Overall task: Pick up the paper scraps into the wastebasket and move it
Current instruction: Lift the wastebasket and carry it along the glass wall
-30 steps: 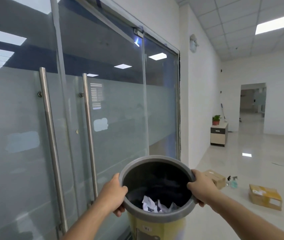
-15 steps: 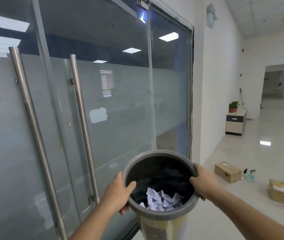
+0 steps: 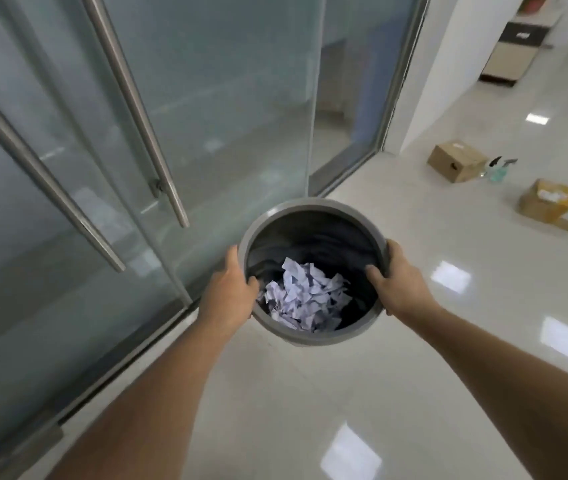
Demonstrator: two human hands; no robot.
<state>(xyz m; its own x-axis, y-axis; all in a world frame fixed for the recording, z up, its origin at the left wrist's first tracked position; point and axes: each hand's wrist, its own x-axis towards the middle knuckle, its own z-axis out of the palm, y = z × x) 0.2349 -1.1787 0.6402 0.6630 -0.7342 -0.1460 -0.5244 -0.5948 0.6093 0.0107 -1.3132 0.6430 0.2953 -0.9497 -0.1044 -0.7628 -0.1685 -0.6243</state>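
Observation:
A round grey wastebasket (image 3: 310, 206) with a dark liner is seen from above, close to the glass door. Crumpled white paper scraps (image 3: 305, 296) lie piled in its bottom. My left hand (image 3: 232, 292) grips the rim on the left side, thumb inside the bin. My right hand (image 3: 398, 278) grips the rim on the right side, thumb over the edge. Whether the bin's base touches the floor is hidden.
Glass doors with two long steel pull handles (image 3: 137, 109) run along the left. Two cardboard boxes (image 3: 457, 161) (image 3: 558, 204) and a spray bottle (image 3: 499, 169) lie on the glossy white floor at right. A small cabinet (image 3: 514, 50) stands against the far wall.
The view has tilted down from the hallway to the floor. The wastebasket has come lower, both hands still on its rim, and more of the scraps show.

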